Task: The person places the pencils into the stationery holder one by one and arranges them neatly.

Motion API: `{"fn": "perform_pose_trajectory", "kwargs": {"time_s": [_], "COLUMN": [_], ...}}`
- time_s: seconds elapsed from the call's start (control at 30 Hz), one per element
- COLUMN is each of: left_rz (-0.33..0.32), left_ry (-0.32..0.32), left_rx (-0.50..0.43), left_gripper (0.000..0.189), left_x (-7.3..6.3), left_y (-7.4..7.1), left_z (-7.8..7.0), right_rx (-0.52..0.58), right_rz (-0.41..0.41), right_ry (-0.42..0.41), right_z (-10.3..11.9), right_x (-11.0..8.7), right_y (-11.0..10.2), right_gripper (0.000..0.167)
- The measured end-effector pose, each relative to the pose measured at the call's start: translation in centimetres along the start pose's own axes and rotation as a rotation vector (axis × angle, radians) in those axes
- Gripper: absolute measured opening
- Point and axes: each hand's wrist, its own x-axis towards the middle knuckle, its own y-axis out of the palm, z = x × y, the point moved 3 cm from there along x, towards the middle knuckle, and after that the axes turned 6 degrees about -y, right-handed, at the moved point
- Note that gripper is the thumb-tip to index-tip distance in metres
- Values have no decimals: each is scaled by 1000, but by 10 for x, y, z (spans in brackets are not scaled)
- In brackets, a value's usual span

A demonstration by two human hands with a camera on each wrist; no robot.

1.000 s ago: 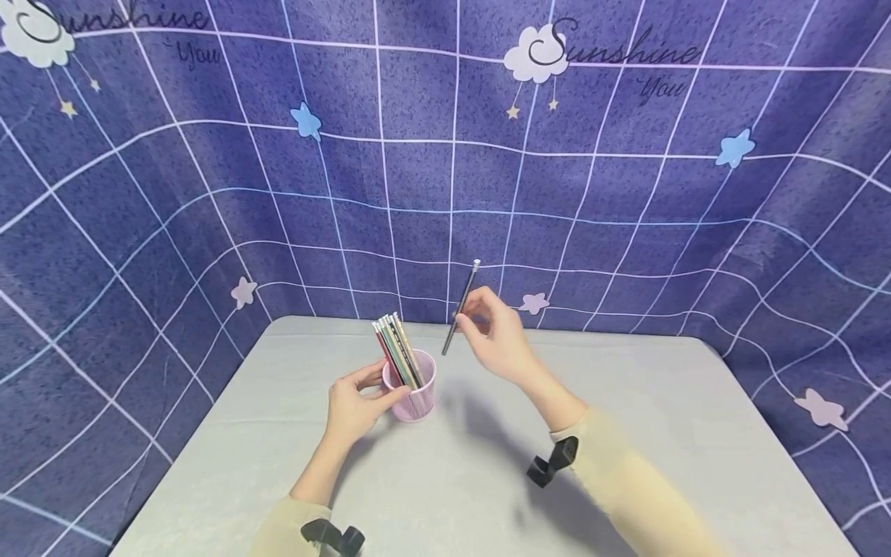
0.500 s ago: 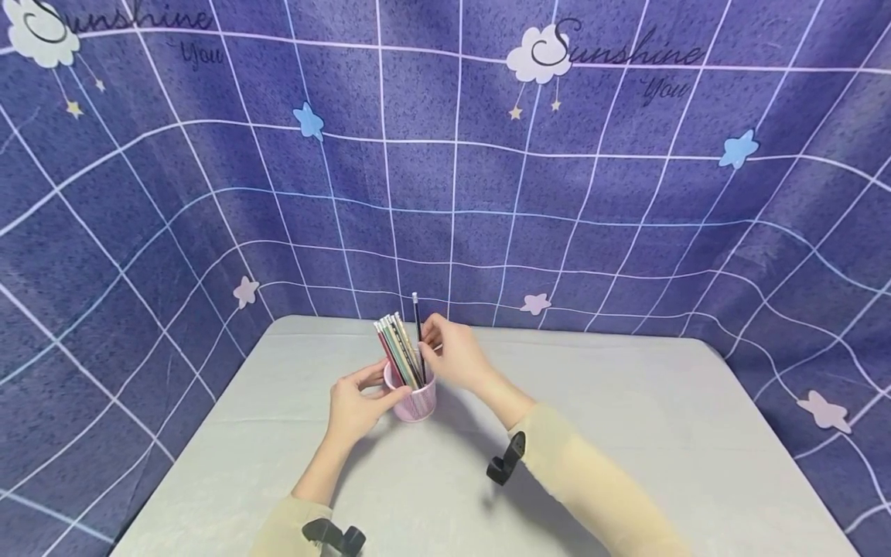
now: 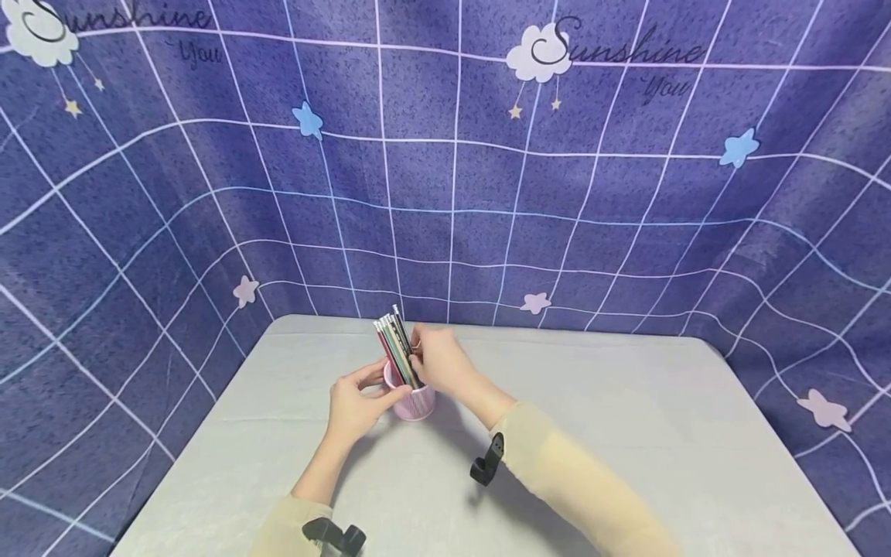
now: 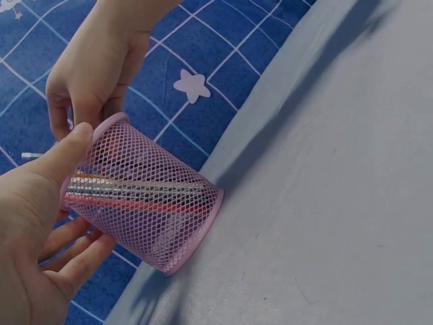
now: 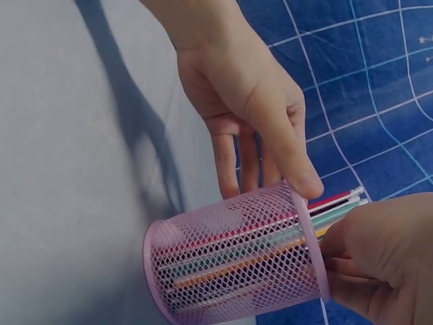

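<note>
A pink mesh pencil cup [image 3: 416,407] stands upright on the table, holding several pencils [image 3: 391,346] that lean left. My left hand [image 3: 355,404] grips the cup's rim from the left, thumb in front and fingers behind. At the rim's right side, my right hand [image 3: 447,362] pinches a dark pencil [image 3: 399,319] with a white end, its lower part inside the cup. Through the mesh [image 5: 237,250] in the right wrist view, red, green and orange pencils show. The right fingertips are partly hidden behind the rim [image 4: 108,125] in the left wrist view.
A light grey cloth covers the table [image 3: 592,433]. Behind it and at both sides hangs a blue-purple curtain [image 3: 418,178] with grid lines, stars and clouds. Each forearm wears a small black camera mount [image 3: 487,460].
My right hand has brought the dark pencil left from the air and lowered it into the cup, where it now leans with the others. My left hand has stayed on the cup.
</note>
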Motion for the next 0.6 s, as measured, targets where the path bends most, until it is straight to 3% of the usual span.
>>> {"fn": "perform_pose_trajectory", "kwargs": {"time_s": [0.17,0.4,0.6], "left_rz": [14,27,38], "left_ry": [35,37,57], "left_rx": [-33,-25,35], "left_gripper": [58,59,63], "left_x": [1,1,4], "left_y": [-1,0,-2], "left_z": [1,3,0], "right_rx": [2,38,67], "right_rz": [19,24,-117], "right_ry": [22,35,-52], "right_z": [0,-2,-15], "right_x": [-1,-4,-13], "right_y": [3,0,-30], "right_gripper": [14,11,15]}}
